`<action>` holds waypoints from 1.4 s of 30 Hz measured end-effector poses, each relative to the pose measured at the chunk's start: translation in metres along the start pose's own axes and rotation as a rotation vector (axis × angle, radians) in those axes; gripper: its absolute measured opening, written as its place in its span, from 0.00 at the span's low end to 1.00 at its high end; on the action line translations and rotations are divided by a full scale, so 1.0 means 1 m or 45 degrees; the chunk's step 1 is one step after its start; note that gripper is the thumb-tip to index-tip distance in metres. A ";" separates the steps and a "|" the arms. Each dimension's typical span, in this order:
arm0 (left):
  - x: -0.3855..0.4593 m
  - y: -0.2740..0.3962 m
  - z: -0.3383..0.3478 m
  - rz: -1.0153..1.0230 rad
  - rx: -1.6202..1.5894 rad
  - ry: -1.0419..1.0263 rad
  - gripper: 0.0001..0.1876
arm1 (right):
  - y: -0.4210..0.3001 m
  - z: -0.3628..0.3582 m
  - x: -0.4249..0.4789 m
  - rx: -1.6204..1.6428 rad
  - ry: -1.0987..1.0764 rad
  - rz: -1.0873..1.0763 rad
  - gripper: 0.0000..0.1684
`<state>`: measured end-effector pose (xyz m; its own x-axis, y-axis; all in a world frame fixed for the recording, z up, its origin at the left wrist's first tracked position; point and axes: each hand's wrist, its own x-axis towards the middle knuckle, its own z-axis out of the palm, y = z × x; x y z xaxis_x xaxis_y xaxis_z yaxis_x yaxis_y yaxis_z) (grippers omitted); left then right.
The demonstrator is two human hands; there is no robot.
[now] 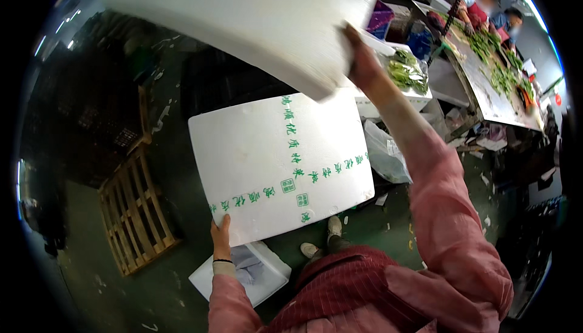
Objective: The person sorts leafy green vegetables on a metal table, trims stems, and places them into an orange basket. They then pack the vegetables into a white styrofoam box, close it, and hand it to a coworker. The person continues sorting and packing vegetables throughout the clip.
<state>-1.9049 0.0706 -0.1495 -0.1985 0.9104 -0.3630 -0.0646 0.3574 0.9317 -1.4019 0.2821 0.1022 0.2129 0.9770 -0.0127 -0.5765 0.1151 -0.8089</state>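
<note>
A white foam box or lid (255, 160) with green printed writing lies in front of me. My left hand (221, 237) grips its near left corner, thumb on top and the other fingers hidden beneath. Above it, a larger-looking white foam piece (255, 23) slants across the top of the view, its near right corner motion-blurred. My right hand (364, 64), also blurred, is at that piece's right edge and appears to hold it. Below my left wrist, an open white foam box (268, 283) contains crumpled pale plastic (246, 264).
A wooden pallet (134, 214) stands on the floor at left. Bagged greens (405, 71) top a foam box at right, above a clear plastic bag (387, 151). Two people (478, 9) work at a metal table (496, 91) with leafy vegetables. Scraps litter the green floor (401, 228).
</note>
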 end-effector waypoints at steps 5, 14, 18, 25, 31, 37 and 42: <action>-0.010 0.002 0.007 -0.082 -0.032 0.109 0.30 | 0.037 -0.014 0.060 -0.378 0.423 0.272 0.27; -0.022 0.008 0.018 -0.126 0.012 0.248 0.29 | 0.163 -0.285 -0.085 -0.742 0.627 0.472 0.24; -0.017 0.009 0.016 -0.150 0.043 0.236 0.30 | 0.249 -0.334 -0.146 -0.540 0.636 0.749 0.31; -0.015 0.015 0.003 -0.235 -0.166 0.022 0.36 | 0.255 -0.305 -0.170 -0.917 0.666 0.589 0.42; -0.012 0.016 0.010 -0.249 -0.170 0.060 0.36 | 0.253 -0.310 -0.170 -0.848 0.610 0.515 0.37; -0.006 0.035 0.006 -0.509 -0.639 -0.073 0.32 | 0.211 -0.303 -0.142 -0.593 0.662 0.992 0.43; 0.054 0.044 0.046 -0.627 -0.553 -0.266 0.31 | 0.202 -0.290 -0.061 -0.435 0.568 0.876 0.37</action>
<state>-1.8738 0.1448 -0.1284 0.1445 0.7002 -0.6991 -0.4936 0.6634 0.5624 -1.3021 0.1939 -0.2309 0.2351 0.6407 -0.7309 -0.4385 -0.6012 -0.6681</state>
